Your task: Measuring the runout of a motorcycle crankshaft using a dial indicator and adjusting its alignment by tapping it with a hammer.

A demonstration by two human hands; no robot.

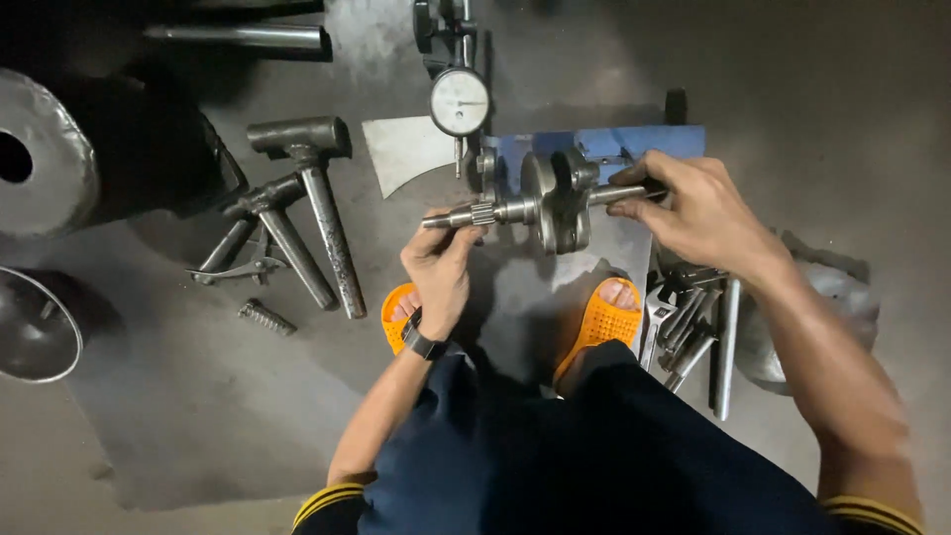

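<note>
A steel crankshaft (555,201) with two round webs lies horizontally across a blue stand (674,141). My left hand (439,269) pinches the geared left shaft end from below. My right hand (693,208) grips the right shaft end from above. A dial gauge (460,102) with a white face hangs on a dark holder just above and left of the crankshaft.
Two metal hammers (312,208) and pliers (238,267) lie on the grey floor at left, with a short spring (265,317) below them. Wrenches and rods (693,332) are piled at right. Orange sandals (599,322) sit under the stand. Round metal parts (40,149) occupy the left edge.
</note>
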